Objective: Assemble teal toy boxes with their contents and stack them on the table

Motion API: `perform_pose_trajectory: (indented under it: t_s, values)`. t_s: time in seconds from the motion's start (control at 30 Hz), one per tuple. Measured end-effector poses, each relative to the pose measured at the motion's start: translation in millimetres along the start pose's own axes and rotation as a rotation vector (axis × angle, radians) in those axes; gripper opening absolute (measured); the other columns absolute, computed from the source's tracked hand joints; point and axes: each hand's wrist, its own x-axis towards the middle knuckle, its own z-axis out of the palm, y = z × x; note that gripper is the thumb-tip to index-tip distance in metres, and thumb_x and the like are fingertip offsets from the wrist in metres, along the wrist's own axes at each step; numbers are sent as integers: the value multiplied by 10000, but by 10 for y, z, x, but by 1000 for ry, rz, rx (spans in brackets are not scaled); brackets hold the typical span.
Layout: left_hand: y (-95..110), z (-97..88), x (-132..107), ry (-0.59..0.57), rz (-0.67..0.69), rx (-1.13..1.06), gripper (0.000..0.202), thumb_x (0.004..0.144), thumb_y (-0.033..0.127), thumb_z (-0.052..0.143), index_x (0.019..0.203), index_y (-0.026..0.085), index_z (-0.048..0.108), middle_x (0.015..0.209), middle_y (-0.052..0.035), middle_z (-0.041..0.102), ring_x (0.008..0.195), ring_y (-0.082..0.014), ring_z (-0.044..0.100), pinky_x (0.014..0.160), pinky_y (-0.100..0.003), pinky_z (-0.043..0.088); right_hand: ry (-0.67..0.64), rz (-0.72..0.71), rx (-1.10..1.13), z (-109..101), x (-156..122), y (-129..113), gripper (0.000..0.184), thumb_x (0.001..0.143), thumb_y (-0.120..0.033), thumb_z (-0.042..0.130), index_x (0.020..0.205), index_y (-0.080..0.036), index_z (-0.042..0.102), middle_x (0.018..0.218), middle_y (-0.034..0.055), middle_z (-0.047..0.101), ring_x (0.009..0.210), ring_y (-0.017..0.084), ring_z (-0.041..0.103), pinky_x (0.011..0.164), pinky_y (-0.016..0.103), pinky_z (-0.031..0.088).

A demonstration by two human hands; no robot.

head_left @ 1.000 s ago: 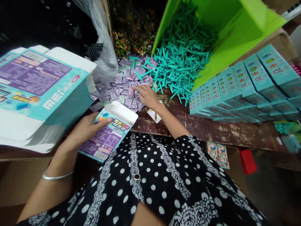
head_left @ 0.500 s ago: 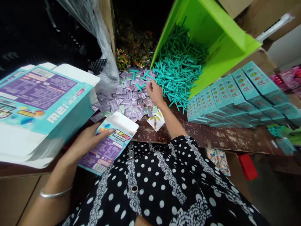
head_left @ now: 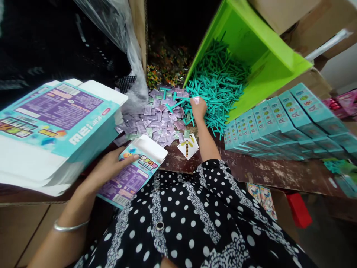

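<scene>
Turquoise plastic sticks (head_left: 217, 89): lying behind brown wooden bench's (head_left: 240, 167) front edge.
Right hand (head_left: 199, 108): overlying them, fingers bunching together, contents unclear; gentle pinching is probably avoiding tangles.
Left hand (head_left: 110, 165): clamping teal-and-purple cardboard box (head_left: 134, 178) by that edge.

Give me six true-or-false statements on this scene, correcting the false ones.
The left hand holds a carton. True.
The right hand also grips the carton. False: it is over by the teal sticks.
Some teal sticks lie inside the green bin. True.
The silver bangle is on the right arm. False: it circles the left arm.
A white card lies on the table. True.
The teal boxes stand left of the purple packets. False: they stand right of the packets.
</scene>
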Motion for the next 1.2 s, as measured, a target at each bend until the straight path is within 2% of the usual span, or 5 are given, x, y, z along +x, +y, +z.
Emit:
perform_pose_trajectory:
  t_s: [0.17, 0.53, 0.83, 1.03, 1.2]
  values:
    - [0, 4, 38, 12, 11, -2, 870, 792, 907, 710, 1255, 179, 819, 1192, -154, 891, 1082, -438, 820, 904, -475, 641, 165, 89, 408, -435, -220, -6, 322, 1102, -511, 659, 945, -230, 677, 784, 10, 715, 765, 188, 723, 737, 292, 576]
    - [446, -24, 17, 207, 90, 18, 722, 837, 878, 647, 976, 175, 729, 970, -107, 827, 868, -304, 730, 726, -343, 535, -704, -286, 544, -775, -1549, -1043, 348, 923, -501, 927, 991, -223, 729, 848, 29, 789, 853, 227, 758, 825, 366, 586]
    - [276, -9, 24, 229, 92, -161, 759, 845, 883, 716, 1078, 164, 780, 1108, -140, 873, 980, -376, 790, 848, -433, 624, -948, -486, 578, -874, -1245, -1111, 242, 971, -227, 728, 1208, -203, 770, 1237, 49, 832, 688, 103, 696, 784, 310, 572]
    - [152, 59, 146, 128, 154, -286, 927, 817, 947, 719, 1340, 184, 783, 1350, -170, 864, 1230, -472, 808, 1093, -555, 649, -580, -571, 569, -649, -567, -1566, 211, 1060, -313, 625, 1085, -180, 787, 1071, 41, 835, 685, 139, 721, 696, 280, 559]
    - [51, 66, 232, 93, 230, -240, 860, 882, 897, 681, 1387, 208, 781, 1397, -158, 853, 1322, -471, 780, 1165, -563, 627, -418, -794, 214, -23, 140, -2408, 250, 1089, -160, 568, 1163, -163, 806, 1172, 83, 858, 1138, 223, 797, 1089, 361, 587]
